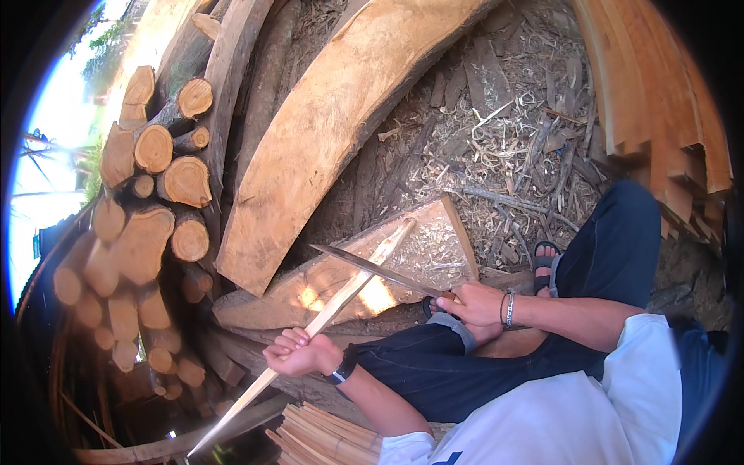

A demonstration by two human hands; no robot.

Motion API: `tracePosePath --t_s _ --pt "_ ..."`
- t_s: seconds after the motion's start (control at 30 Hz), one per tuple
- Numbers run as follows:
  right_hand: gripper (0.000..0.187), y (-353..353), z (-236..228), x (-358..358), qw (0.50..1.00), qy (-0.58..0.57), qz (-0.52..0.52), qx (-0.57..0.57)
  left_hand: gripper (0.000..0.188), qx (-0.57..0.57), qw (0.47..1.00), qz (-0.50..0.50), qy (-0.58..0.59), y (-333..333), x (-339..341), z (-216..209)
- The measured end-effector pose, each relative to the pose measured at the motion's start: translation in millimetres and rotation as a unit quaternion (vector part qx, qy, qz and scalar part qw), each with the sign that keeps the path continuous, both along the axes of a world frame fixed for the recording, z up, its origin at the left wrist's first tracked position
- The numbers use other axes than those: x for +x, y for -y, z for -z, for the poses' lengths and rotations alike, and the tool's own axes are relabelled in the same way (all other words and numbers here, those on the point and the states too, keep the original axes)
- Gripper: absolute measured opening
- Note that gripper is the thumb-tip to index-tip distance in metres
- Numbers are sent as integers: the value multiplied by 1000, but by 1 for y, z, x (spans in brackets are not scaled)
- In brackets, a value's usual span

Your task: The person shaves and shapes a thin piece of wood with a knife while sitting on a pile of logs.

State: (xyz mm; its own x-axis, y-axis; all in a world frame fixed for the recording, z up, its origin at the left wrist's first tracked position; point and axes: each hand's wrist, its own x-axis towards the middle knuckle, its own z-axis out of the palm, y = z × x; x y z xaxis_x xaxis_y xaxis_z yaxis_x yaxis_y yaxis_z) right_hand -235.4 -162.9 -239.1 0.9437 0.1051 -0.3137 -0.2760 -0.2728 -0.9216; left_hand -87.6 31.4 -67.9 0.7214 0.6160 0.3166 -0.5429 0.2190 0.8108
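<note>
My left hand (302,353) is closed around a long, pale wooden stick (335,304) that runs slantwise, its upper end resting on a flat wedge-shaped wood slab (442,244). The stick's lower end tapers to a point past my hand, toward the bottom left. My right hand (474,308) grips a long-bladed knife (380,271) by its handle, which is mostly hidden in my fingers. The dark blade lies across the stick above my left hand, and whether its edge touches the wood I cannot tell. Small wood chips lie on the slab near the stick's upper end.
Cut logs (155,147) are piled at the left. A large curved plank (310,132) lies beyond the slab. Bark and shavings (504,147) litter the ground. Stacked boards (651,101) stand at the upper right, and a bundle of thin sticks (325,435) lies at the bottom.
</note>
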Motion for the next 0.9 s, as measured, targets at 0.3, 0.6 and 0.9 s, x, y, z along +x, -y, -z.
tracePosePath --t_s 0.3,0.6,0.9 --pt "74 2 5 11 1000 1 0 13 41 -2 1000 15 1 7 -3 -2" --pt "71 16 16 9 998 -30 47 -36 42 10 992 125 18 2 -7 1" --pt "63 36 63 13 979 -121 65 -148 43 38 977 200 57 3 -10 -9"
